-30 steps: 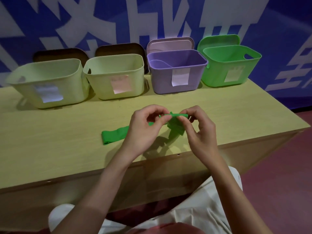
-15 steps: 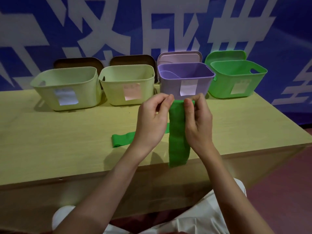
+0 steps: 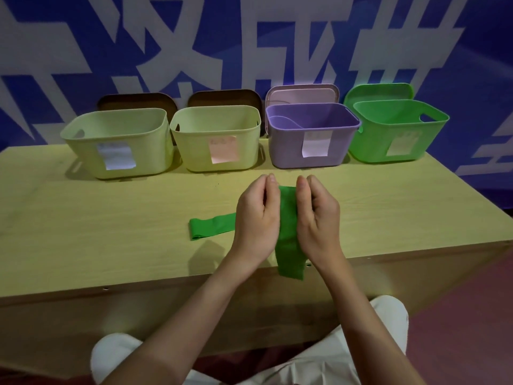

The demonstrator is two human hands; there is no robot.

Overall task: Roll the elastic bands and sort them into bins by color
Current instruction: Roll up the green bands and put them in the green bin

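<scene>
Both hands, left hand [image 3: 258, 218] and right hand [image 3: 316, 218], pinch the hanging green band [image 3: 288, 240] between them.

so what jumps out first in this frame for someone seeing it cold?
Both hands, left hand and right hand, at centre pinching the top of a green elastic band that hangs down past the table front edge. A second green band lies flat just left of them. Behind, four bins in a row: two pale yellow-green, a purple bin, and a green bin at far right.

Green band [image 3: 290, 234], purple bin [image 3: 311, 151], green bin [image 3: 394, 134] — two pale yellow-green bins [image 3: 122, 151]
</scene>
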